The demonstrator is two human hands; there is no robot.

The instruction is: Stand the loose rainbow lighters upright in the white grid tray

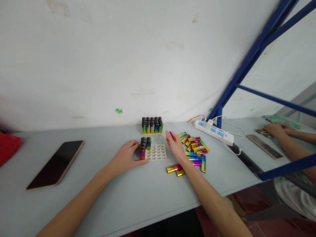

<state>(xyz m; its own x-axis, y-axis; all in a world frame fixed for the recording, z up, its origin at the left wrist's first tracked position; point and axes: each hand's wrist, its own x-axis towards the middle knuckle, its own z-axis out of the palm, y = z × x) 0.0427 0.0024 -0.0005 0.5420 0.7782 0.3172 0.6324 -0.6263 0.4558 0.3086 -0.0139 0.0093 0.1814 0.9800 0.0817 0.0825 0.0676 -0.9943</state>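
Note:
A white tray (158, 153) with round sockets lies on the grey table, with several rainbow-coloured lighters (145, 146) standing upright in its left part. My left hand (127, 157) rests against the tray's left edge, fingers curled beside those lighters. My right hand (175, 145) hovers just right of the tray and pinches one lighter (171, 134) at its fingertips. A loose pile of lighters (195, 149) lies flat on the table right of that hand. A full tray of lighters (152, 125) stands behind, close to the wall.
A dark phone (55, 163) lies at the left, a red object (8, 146) at the far left edge. A white power strip (213, 131) sits at the right by a blue metal frame (249, 61). Another person's hand (276, 129) works beyond it.

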